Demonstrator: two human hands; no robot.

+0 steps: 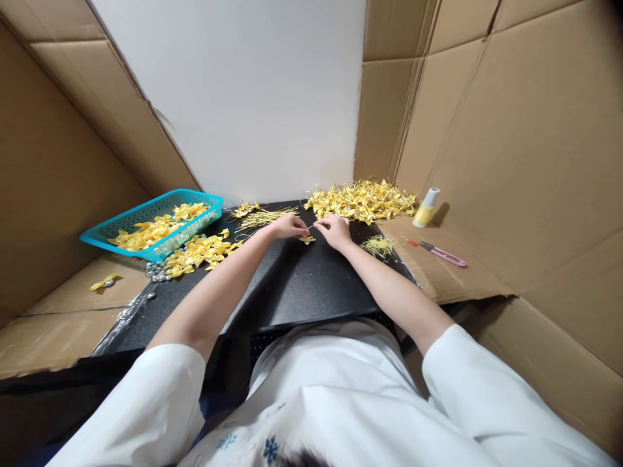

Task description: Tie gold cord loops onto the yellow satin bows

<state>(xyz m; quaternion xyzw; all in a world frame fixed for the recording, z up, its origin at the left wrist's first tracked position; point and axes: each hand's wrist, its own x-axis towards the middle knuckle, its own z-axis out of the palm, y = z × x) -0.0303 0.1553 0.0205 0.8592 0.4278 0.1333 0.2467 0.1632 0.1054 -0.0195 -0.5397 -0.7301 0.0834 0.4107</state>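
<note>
Over the middle of the black table (pixel 311 285), my left hand (pixel 289 226) and my right hand (pixel 335 231) face each other with fingers pinched. A short piece of thin gold cord (pixel 312 227) spans the small gap between their fingertips. Just below the left fingertips is a small yellow ribbon bow (pixel 307 239) with a shiny spot on it; whether the fingers touch it cannot be made out. Behind my left hand lies a bundle of gold cords (pixel 263 218). A heap of yellow bows with cord loops (pixel 365 201) spreads beyond my right hand.
At left stands a turquoise basket (pixel 146 254) of yellow bows. Loose bows (pixel 204 253) and silver buttons (pixel 158 272) lie beside it. To the right are cord scraps (pixel 378 246), a pink-handled cutter (pixel 442 254) and a thread spool (pixel 426 209). Cardboard walls (pixel 525 143) enclose the sides.
</note>
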